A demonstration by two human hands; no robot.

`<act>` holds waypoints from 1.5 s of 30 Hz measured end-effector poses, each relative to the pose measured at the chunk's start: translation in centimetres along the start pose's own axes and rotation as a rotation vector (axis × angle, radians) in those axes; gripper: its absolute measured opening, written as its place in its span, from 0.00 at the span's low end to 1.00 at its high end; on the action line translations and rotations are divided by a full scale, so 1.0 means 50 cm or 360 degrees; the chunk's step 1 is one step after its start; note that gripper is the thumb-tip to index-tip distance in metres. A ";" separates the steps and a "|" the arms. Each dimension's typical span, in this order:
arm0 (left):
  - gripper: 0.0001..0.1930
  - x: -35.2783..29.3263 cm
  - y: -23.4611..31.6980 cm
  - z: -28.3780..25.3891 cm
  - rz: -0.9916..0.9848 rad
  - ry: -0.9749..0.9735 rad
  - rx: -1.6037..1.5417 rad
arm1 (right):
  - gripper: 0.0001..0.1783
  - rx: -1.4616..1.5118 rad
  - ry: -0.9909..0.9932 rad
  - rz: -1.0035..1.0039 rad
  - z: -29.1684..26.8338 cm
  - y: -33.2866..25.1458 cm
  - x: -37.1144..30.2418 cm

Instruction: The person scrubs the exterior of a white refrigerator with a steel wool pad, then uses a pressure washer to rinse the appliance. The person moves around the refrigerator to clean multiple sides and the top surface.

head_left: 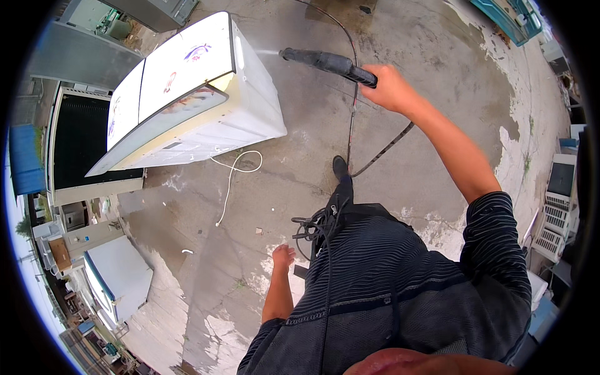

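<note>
My right hand [390, 89] is closed round the grip of a black pressure washer gun [322, 61], held out level in front of me. Its nozzle points left, and a thin mist leaves the tip toward a white chest freezer [250, 109]. The freezer has pale top panels with coloured pictures and a sloping glass front, and it appears tilted. A white power cord [229, 190] trails from it over the ground. Low by my side hangs my left hand [284, 256], fingers loosely apart with nothing in them.
A dark hose [384, 150] runs from the gun past my shoe [339, 166]. Left of the freezer stands a dark-fronted cabinet [81, 140]. Another white appliance [128, 275] sits lower left, and white louvred units [553, 225] line the right edge. The concrete [431, 69] is partly wet.
</note>
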State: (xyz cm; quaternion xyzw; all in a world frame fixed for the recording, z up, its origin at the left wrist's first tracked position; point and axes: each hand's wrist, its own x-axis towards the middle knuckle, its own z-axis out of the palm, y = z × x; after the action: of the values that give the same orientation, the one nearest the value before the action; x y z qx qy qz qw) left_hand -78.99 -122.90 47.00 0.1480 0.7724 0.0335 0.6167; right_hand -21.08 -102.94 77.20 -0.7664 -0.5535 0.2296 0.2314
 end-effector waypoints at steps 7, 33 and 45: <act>0.19 0.008 0.128 0.230 0.0280 -0.0282 0.0031 | 0.17 -0.0104 -0.0570 -0.0244 0.051 -0.004 0.142; 0.16 -0.342 0.054 0.804 0.0159 0.0252 -0.0810 | 0.15 0.1040 -0.0839 0.0840 0.071 0.270 0.428; 0.20 -0.251 0.343 1.006 0.0124 -0.0449 -0.2342 | 0.15 0.1603 -0.0871 0.1387 0.057 0.296 0.407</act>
State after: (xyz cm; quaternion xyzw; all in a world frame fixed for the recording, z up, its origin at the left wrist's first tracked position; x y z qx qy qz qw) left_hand -24.91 -116.50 50.96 -0.2725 0.4583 0.5438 0.6480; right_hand -6.09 -87.39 63.97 -0.6328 -0.0623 0.7123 0.2972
